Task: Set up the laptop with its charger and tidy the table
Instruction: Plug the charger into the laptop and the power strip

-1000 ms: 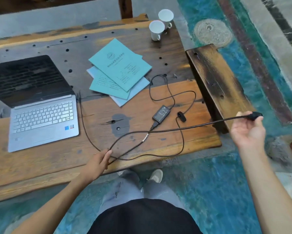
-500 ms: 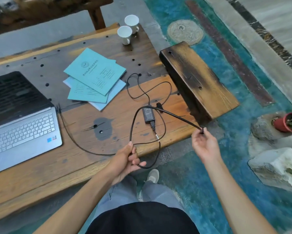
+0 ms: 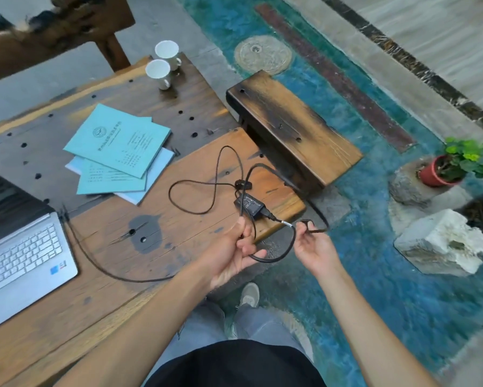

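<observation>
Both hands are gathering the thick black power cable: left hand gripping loops, right hand pinching what looks like its end. Tug hard and the black rectangular charger brick slides off the table's right edge.

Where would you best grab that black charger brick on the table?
Take the charger brick across its two long sides, coming down from above. It lies flat near the table edge, so those sides are exposed. Its ends carry cables, and the left hand already holds one beside it, so probably avoid those.
</observation>
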### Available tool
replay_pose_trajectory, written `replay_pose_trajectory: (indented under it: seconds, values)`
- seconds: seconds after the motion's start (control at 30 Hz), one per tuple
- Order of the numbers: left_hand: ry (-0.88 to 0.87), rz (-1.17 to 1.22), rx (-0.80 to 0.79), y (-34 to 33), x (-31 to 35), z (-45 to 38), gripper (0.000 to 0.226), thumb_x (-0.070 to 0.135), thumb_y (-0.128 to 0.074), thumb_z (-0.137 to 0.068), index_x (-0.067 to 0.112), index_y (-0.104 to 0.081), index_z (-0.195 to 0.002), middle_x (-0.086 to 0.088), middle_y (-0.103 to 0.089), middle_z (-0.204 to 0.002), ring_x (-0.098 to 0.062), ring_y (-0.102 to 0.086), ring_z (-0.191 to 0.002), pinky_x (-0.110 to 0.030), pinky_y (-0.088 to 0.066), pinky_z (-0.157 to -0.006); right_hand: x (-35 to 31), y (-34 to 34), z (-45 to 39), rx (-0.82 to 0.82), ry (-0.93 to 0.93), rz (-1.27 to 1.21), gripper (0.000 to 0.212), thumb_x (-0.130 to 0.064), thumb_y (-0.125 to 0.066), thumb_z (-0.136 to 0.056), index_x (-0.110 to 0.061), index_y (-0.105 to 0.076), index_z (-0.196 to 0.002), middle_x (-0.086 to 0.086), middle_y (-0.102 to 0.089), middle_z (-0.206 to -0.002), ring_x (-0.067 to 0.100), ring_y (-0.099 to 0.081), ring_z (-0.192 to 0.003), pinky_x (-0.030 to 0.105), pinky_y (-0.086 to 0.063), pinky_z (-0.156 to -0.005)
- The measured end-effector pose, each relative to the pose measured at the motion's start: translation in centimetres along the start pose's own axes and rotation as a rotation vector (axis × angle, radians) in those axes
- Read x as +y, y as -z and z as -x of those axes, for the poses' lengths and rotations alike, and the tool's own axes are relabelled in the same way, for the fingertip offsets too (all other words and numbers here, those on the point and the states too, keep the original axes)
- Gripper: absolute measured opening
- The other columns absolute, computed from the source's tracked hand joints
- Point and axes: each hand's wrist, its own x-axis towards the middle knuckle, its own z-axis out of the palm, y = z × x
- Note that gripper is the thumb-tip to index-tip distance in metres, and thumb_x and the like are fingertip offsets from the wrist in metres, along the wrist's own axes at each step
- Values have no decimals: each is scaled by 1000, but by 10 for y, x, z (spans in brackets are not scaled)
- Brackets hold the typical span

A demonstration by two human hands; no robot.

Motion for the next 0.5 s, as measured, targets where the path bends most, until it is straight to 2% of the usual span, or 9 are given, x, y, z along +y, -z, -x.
replay_pose_trajectory:
  seconds: [0.07,0.17,0.3,0.4,0.5]
  values:
    - [-1,-72,99,9,-2,-11,28,38,-40,-106,17,-46,-89,6,-34,-59,-6,-38,-47,-34,-63,-65,-4,7,-3,16,-2,-37,15,-5,-50,-104,6,-58,-96,15,-57,-87,16,-59,-70,21,-58,-50]
    - [-9,-258,214,17,-3,-26,32,40,-37,-107,15,-51,-92,3,-42,-63,-8,-45,-49,-34,-61,-64,-10,16,-7,37,-14,-79,12,-6,-53,-103,5,-58,-101,14,-57,-91,17,-59,-78,24,-59,-50]
    - [-34,-453,353,16,5,-51,34,38,-33,-108,17,-56,-94,5,-47,-67,-7,-46,-53,-28,-58,-58,-14,23,-10,60,25,-83,14,-9,-55,-102,2,-61,-96,13,-61,-86,17,-61,-78,25,-60,-51]
    - [-85,-612,397,15,15,-71,35,31,-31,-110,15,-59,-97,1,-54,-77,-10,-49,-64,-25,-56,-55,-19,28,-12,80,44,-94,16,-13,-57,-101,1,-63,-95,12,-65,-77,15,-63,-77,25,-60,-52]
    - [-85,-690,389,8,27,-91,34,20,-30,-108,11,-62,-106,-4,-62,-91,-12,-56,-76,-30,-60,-68,-26,33,-14,108,54,-137,15,-12,-58,-101,1,-63,-95,11,-65,-81,15,-64,-76,25,-60,-52]
